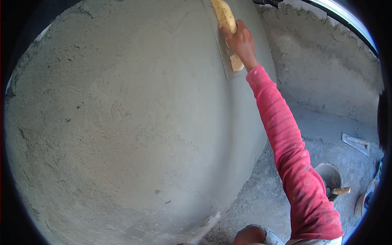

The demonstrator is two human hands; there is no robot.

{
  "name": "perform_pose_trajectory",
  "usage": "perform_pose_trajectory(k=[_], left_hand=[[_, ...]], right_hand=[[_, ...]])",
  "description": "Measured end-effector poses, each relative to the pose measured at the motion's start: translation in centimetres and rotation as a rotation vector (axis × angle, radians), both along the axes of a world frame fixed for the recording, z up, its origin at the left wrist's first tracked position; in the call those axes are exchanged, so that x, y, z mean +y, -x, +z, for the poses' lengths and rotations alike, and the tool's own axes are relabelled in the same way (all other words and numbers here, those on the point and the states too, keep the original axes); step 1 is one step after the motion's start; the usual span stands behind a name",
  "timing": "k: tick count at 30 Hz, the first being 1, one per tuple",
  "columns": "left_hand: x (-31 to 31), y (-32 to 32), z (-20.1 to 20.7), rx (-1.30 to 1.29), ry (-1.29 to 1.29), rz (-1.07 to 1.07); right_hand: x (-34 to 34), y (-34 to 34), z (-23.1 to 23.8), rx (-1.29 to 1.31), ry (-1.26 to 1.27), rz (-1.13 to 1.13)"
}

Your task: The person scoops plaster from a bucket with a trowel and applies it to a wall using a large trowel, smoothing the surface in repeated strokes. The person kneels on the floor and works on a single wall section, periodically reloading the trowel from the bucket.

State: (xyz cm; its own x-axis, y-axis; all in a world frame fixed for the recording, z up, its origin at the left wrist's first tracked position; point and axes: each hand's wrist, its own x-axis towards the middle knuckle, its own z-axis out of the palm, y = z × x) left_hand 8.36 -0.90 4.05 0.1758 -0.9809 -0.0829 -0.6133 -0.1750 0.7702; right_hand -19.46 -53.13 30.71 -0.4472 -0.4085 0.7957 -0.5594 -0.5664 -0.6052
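My right hand (241,43) reaches up at the upper right, its fingers closed around the yellowish wooden handle of a plastering trowel (228,70). The trowel's long thin blade lies against the wall (175,102), which is coated in grey plaster. Around the blade the plaster looks smooth, while toward the left it turns rough and pitted. A pink sleeve with plaster stains covers my right arm. My left hand is out of the picture.
Another plastering trowel (356,143) lies on the concrete floor (261,196) at the right. Below it, a bucket (329,174) has a wooden handle (341,190) sticking out. A second container (361,203) stands at the right rim. A rough side wall (326,69) meets the plastered one.
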Motion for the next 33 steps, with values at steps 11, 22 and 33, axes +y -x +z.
perform_pose_trajectory(k=[11, 22, 33], left_hand=[[-1.4, 1.1, 0.1, -0.103, 0.055, -0.052], [-2.2, 1.1, 0.9, -0.131, -0.015, -0.039], [-2.4, 0.6, -0.5, -0.055, -0.095, 0.005]], right_hand=[[-5.1, 6.3, -5.6, -0.130, -0.261, 0.114], [-5.8, 5.2, 2.0, -0.151, -0.360, 0.010], [-1.0, 4.6, 4.0, 0.243, 0.035, 0.425]])
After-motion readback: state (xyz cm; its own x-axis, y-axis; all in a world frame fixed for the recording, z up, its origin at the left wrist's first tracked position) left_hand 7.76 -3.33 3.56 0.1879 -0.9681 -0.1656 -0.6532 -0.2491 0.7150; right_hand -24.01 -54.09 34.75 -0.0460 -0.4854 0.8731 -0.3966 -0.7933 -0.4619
